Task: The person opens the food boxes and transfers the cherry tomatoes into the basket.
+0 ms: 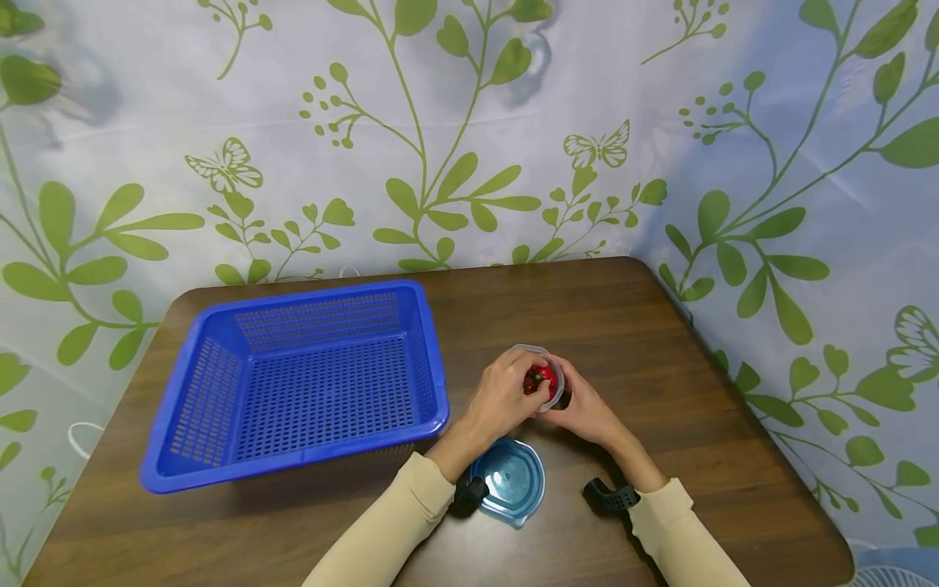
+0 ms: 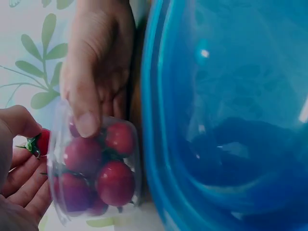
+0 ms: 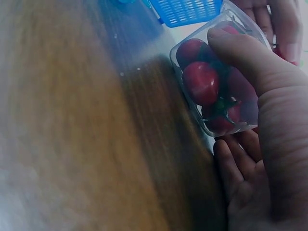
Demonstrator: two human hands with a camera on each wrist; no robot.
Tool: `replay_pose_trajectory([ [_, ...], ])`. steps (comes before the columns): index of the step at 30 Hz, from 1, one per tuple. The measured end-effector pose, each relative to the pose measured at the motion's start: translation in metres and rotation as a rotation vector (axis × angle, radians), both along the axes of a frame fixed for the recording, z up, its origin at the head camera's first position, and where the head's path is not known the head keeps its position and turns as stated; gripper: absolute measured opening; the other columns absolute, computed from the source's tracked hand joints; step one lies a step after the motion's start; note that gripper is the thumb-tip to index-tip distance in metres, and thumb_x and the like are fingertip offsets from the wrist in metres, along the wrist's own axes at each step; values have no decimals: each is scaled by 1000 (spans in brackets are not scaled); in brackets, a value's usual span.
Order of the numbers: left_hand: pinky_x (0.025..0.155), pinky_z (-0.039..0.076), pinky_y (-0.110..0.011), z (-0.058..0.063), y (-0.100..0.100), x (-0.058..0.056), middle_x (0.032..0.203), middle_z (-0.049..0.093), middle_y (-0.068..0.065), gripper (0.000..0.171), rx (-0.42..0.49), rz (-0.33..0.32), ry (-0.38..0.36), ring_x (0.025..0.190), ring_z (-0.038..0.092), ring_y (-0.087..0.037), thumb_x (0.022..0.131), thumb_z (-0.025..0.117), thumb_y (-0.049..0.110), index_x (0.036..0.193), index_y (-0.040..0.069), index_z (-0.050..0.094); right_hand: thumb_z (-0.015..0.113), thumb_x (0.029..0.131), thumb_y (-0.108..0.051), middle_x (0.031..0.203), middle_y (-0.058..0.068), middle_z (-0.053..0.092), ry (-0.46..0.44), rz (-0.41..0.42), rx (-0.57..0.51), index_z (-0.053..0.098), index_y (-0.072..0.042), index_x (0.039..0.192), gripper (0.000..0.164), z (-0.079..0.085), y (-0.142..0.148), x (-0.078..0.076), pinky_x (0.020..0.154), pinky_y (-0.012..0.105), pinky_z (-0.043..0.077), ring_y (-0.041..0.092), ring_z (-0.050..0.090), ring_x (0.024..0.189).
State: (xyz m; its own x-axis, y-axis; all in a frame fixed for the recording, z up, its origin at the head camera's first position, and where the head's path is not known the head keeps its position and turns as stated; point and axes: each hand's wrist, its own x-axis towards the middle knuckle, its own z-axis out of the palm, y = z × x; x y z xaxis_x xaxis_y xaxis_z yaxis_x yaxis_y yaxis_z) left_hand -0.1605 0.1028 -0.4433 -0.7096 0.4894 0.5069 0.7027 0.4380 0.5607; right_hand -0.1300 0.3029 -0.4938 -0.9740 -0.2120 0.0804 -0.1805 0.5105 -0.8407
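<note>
Now left hand [image 1: 504, 390] pinches tomato [image 2: 43, 142] beside tub [image 2: 132, 199]; right hand [image 1: 585, 410] grips tub. Seems tomato-moving step, in or out unclear; next needs soft pinch, steady tub.

Head view: left hand [image 1: 506, 390] fingers hide part of the tub [image 1: 561, 390] and tomatoes [image 1: 544, 377]; too small to count. Sleeves [image 1: 399, 522], well behind the fingers, cut off at the bottom edge. Left wrist view: pinched tomato [image 2: 44, 140] partly hidden at the left fingertips; right hand [image 2: 96, 57] thumb covers another; lid [image 2: 231, 120] beside the right fingers, cut off. Right wrist view: basket [image 3: 187, 12] beyond the fingers, cut off; table [image 3: 72, 120] beside them, blurred.
</note>
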Motion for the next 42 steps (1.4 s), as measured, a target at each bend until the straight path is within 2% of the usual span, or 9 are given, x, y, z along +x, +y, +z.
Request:
replay_pose_trajectory([
  [9,93,57,-25,17,0,9,111,72,-4,22,112,-78,-35,104,66,-16,90,77,16,110,8,73,84,86,-20,149,14,52,-13,-2,17,37,-11,153,82,-2,1,0,110,53,47,35,55,131],
  [15,91,57,-21,29,0,17,111,72,-2,22,203,-181,-13,103,68,-14,90,78,14,110,10,71,79,88,-12,138,10,59,4,40,-29,47,-10,145,66,-3,2,0,104,22,49,26,61,118],
  [18,92,56,-19,36,-2,21,111,73,-2,22,214,-191,-16,103,68,-14,89,78,13,110,10,71,77,88,-10,134,8,60,1,44,-37,49,-10,143,61,-3,2,0,102,17,47,24,60,115],
  [20,88,58,-22,41,-4,22,111,73,-3,21,214,-186,-14,101,68,-15,89,77,12,110,9,72,77,88,-11,134,7,61,-3,35,-26,50,-10,142,61,-2,1,0,103,19,48,23,60,115],
  [22,84,59,-25,45,-7,23,109,73,-3,21,215,-188,-20,97,68,-16,90,77,11,110,8,72,78,88,-15,135,8,61,-7,22,-3,49,-10,143,63,-1,1,1,104,27,51,24,60,115],
  [26,82,58,-21,51,-15,23,108,72,-3,21,213,-183,-40,93,68,-16,90,75,10,111,8,71,82,87,-23,140,9,59,-11,-5,24,45,-11,147,72,0,0,1,105,48,52,27,59,120],
  [28,84,57,-18,55,-19,24,109,71,-3,23,207,-181,-61,92,69,-16,91,75,10,113,7,70,85,85,-25,143,10,57,-6,-9,25,42,-11,150,78,0,0,1,106,54,51,29,58,123],
  [34,84,59,-20,61,-34,22,112,71,-5,25,210,-160,-90,94,71,-16,90,75,8,115,5,69,89,81,-27,151,12,51,-15,-5,3,35,-13,154,92,1,0,1,110,57,46,35,54,134],
  [42,84,58,-19,63,-53,18,111,71,-6,24,202,-118,-83,96,70,-15,90,75,6,113,4,69,91,79,-28,155,12,46,-30,-17,-5,35,-16,155,95,1,-1,-1,114,60,39,38,46,142],
])
